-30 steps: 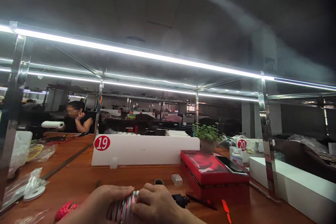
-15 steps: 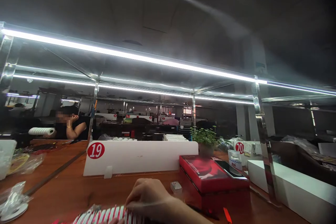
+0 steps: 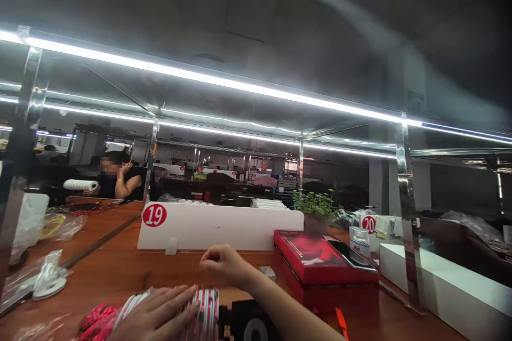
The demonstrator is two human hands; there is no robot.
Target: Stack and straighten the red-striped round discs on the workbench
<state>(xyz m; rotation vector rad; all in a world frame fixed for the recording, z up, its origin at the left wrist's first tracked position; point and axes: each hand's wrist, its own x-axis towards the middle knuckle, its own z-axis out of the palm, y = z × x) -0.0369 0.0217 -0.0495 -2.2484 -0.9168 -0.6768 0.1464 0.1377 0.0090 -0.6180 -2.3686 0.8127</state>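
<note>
A ridged row of white discs with pink strands between them lies at the bottom middle. My left hand rests across the row, its fingers stretched out and lying flat along the top. Above and to the right, my right hand hangs over the table, apart from the discs. Its fingers are curled together, and whatever they may pinch is too small to make out. A bundle of pink-red cord sits left of the row. Against the row's right end is a black device with a pale round mark, partly behind my right forearm.
A red box carries a phone and a jar. The white divider numbered 19 stands behind. Plastic-wrapped white discs lie at left. Across the tables a person holds a white ridged roll. A metal post rises at right.
My right hand has lifted off the disc row and its fingers have curled. My left hand has come further into view over the discs. The whole view has shifted slightly.
</note>
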